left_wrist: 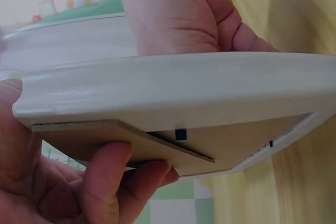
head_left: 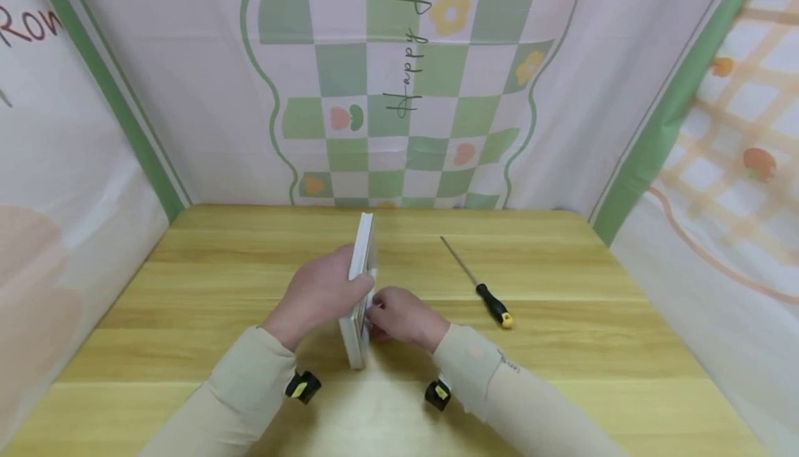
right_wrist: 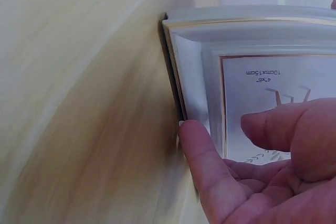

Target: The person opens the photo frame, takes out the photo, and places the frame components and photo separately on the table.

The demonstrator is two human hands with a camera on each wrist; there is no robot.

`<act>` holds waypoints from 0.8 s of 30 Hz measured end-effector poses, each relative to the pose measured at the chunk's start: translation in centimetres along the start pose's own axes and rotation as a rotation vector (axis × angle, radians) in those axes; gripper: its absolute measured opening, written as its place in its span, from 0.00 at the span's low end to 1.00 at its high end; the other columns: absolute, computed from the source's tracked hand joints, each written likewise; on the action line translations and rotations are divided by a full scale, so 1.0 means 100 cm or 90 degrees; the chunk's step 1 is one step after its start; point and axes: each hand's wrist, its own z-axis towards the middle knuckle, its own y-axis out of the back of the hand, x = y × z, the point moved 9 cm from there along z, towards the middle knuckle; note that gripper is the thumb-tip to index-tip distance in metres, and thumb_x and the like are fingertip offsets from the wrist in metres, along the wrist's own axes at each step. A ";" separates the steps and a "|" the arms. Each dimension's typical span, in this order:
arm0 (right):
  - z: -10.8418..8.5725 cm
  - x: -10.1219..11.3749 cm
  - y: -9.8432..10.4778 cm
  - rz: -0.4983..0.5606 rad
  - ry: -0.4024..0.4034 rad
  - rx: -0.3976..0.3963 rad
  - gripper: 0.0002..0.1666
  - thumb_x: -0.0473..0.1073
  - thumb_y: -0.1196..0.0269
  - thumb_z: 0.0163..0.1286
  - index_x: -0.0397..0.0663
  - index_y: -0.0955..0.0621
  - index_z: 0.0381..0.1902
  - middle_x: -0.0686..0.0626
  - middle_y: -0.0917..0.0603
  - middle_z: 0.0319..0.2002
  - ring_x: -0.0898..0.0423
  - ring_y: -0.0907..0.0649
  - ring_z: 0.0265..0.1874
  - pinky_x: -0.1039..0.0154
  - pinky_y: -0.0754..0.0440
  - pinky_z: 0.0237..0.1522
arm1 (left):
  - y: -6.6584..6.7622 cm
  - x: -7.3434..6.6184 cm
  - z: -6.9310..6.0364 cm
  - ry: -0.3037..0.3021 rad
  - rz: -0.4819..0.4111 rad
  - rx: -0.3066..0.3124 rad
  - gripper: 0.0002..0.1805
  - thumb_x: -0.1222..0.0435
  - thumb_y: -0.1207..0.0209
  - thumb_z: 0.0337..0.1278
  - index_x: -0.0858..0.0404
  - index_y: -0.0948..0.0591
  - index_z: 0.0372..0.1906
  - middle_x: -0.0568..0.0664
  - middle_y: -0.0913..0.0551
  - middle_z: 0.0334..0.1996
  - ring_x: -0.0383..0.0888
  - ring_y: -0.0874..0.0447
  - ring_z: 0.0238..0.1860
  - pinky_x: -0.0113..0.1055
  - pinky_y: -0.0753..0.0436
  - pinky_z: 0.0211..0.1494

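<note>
A white picture frame point(head_left: 361, 252) stands on edge above the table, seen nearly side-on in the head view. My left hand point(head_left: 321, 294) grips it, thumb over the near edge and fingers against the brown stand point(left_wrist: 86, 137) on its back. On the front side, my right hand point(head_left: 406, 320) holds the frame low down. In the right wrist view its index fingertip point(right_wrist: 194, 129) touches the frame's edge, and the thumb lies in front of the printed insert point(right_wrist: 249, 95) marked with a size. Whether that thumb touches the insert cannot be made out.
A screwdriver point(head_left: 493, 303) with a black and yellow handle lies to the right on the wooden table point(head_left: 206, 263). Patterned cloth point(head_left: 387, 69) hangs behind the table and along both sides. Small black devices point(head_left: 303, 387) sit at the wrists.
</note>
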 end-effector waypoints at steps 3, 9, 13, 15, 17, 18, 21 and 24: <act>-0.002 -0.001 0.004 -0.072 0.000 -0.018 0.09 0.40 0.40 0.73 0.42 0.16 0.33 0.50 0.14 0.26 0.57 0.17 0.25 0.62 0.18 0.30 | -0.002 0.003 0.001 0.004 -0.033 0.004 0.26 0.54 0.48 0.64 0.59 0.23 0.64 0.54 0.14 0.55 0.49 0.16 0.44 0.48 0.16 0.51; -0.007 -0.004 0.015 -0.197 -0.010 -0.039 0.13 0.41 0.39 0.72 0.48 0.22 0.25 0.51 0.21 0.22 0.56 0.24 0.22 0.60 0.24 0.26 | -0.009 0.013 0.002 0.024 -0.151 0.016 0.34 0.55 0.48 0.62 0.55 0.29 0.75 0.55 0.15 0.58 0.49 0.15 0.48 0.48 0.15 0.53; -0.009 -0.012 0.022 -0.234 -0.033 -0.038 0.10 0.40 0.38 0.71 0.45 0.20 0.29 0.50 0.22 0.23 0.56 0.25 0.21 0.61 0.25 0.25 | -0.020 0.021 0.002 0.026 -0.312 0.044 0.37 0.60 0.47 0.61 0.53 0.32 0.78 0.59 0.15 0.57 0.50 0.11 0.44 0.44 0.11 0.44; -0.010 -0.017 0.026 -0.240 -0.049 -0.040 0.07 0.39 0.38 0.71 0.40 0.17 0.35 0.49 0.20 0.25 0.56 0.25 0.21 0.62 0.26 0.23 | -0.026 0.024 0.001 0.028 -0.396 0.066 0.38 0.62 0.47 0.62 0.53 0.34 0.80 0.61 0.15 0.57 0.52 0.10 0.44 0.45 0.10 0.42; -0.012 -0.021 0.029 -0.246 -0.065 -0.045 0.11 0.38 0.38 0.70 0.36 0.15 0.44 0.48 0.17 0.29 0.56 0.25 0.21 0.63 0.25 0.22 | -0.032 0.027 0.001 0.031 -0.461 0.081 0.38 0.63 0.46 0.64 0.54 0.36 0.81 0.64 0.15 0.57 0.54 0.09 0.44 0.47 0.09 0.43; -0.012 -0.023 0.031 -0.251 -0.069 -0.048 0.13 0.38 0.37 0.70 0.35 0.15 0.47 0.47 0.16 0.31 0.56 0.24 0.21 0.63 0.25 0.22 | -0.035 0.028 0.001 0.029 -0.484 0.088 0.37 0.64 0.47 0.66 0.55 0.38 0.81 0.66 0.15 0.56 0.55 0.09 0.45 0.47 0.09 0.44; -0.015 -0.026 0.038 -0.280 -0.075 -0.063 0.12 0.38 0.37 0.71 0.34 0.16 0.47 0.47 0.14 0.34 0.56 0.24 0.22 0.63 0.25 0.23 | -0.041 0.031 0.003 0.021 -0.523 0.102 0.35 0.64 0.47 0.70 0.60 0.38 0.80 0.68 0.15 0.55 0.56 0.09 0.46 0.47 0.09 0.46; -0.016 -0.029 0.043 -0.313 -0.085 -0.071 0.08 0.38 0.37 0.72 0.36 0.17 0.42 0.48 0.17 0.31 0.55 0.23 0.23 0.62 0.24 0.26 | -0.048 0.034 0.004 0.013 -0.568 0.129 0.34 0.66 0.49 0.73 0.64 0.40 0.80 0.69 0.16 0.57 0.57 0.10 0.50 0.48 0.10 0.50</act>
